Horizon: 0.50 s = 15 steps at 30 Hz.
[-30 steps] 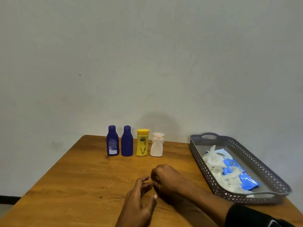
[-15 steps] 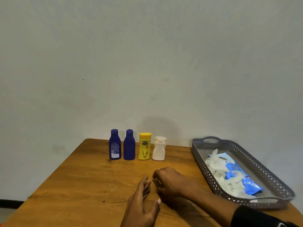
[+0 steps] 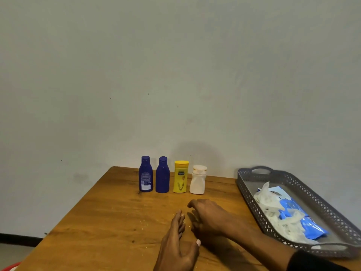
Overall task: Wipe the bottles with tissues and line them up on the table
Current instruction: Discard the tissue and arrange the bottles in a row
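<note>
Upright near the far edge of the wooden table stand several bottles in a row: a dark blue one with a label, a plain dark blue one, a yellow one and a short white one. My left hand rests flat on the table in front of them, fingers together, holding nothing. My right hand lies beside it, fingers loosely curled and empty. A blue tissue pack with crumpled white tissues lies in the grey tray at the right.
The grey perforated tray has handles at both ends and sits along the table's right edge. A plain wall stands right behind the table. Small crumbs dot the wood. A red object shows at the bottom left, below the table.
Both hands have loosened and spread slightly apart on the table. The view has tipped up, so the bottles and tray sit lower in the frame. The bottles have not moved.
</note>
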### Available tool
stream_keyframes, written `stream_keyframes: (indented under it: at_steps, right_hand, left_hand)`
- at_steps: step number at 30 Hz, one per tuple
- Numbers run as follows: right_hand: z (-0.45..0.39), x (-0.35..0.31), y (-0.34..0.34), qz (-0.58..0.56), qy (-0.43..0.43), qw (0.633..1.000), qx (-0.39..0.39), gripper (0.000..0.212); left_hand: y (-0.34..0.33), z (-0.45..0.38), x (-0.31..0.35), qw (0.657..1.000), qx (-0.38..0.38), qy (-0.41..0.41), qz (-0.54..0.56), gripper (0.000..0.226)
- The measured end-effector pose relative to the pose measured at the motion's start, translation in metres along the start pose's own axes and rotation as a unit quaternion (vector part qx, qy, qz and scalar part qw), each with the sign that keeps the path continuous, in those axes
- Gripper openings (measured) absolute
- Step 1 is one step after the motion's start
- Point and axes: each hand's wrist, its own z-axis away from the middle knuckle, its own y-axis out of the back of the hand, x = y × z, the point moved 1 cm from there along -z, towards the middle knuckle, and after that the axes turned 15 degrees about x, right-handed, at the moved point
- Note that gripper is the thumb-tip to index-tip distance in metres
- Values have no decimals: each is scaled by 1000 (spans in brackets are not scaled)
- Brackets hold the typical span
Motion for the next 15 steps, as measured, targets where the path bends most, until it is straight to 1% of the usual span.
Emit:
stream_keyframes:
  at_steps: [15]
  right_hand:
    - [-5, -1, 4, 26, 6, 1000, -13, 65]
  left_hand:
    - [3, 0, 7, 1000, -10, 12, 8, 116]
